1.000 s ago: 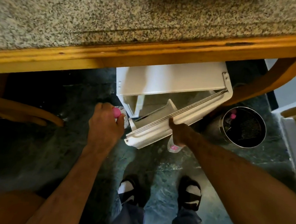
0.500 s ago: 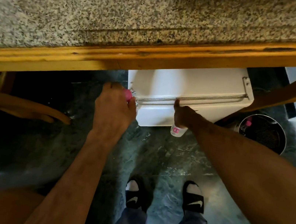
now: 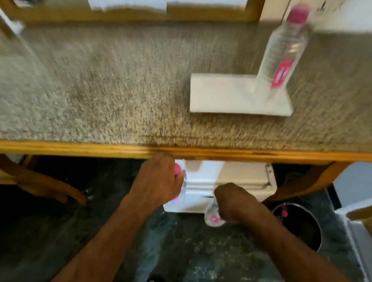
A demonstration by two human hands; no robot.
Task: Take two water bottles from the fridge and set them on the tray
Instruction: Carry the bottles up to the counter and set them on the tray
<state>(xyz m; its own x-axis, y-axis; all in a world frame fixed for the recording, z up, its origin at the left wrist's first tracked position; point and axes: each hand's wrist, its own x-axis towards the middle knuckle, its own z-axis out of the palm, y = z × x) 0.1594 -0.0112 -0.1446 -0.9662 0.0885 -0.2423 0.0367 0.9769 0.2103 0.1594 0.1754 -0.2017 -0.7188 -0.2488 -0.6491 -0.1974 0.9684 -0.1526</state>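
Water bottles (image 3: 178,189) in both hands (image 3: 158,178), below the counter (image 3: 112,105) edge.

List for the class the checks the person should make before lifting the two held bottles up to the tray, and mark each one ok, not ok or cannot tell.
1. Left hand grips the pink-capped bottle: ok.
2. Right hand grips the second bottle: ok, bottle hanging base down and towards the camera.
3. Fridge door shut: looks shut, but blur makes it cannot tell for certain.
4. Tray has free room: ok, its left part is bare.
5. Standing bottle on the tray's right end is steady: cannot tell, the picture is blurred.
6. Path clear of the counter's wooden edge: not ok, both hands are below it, the left one close under it.
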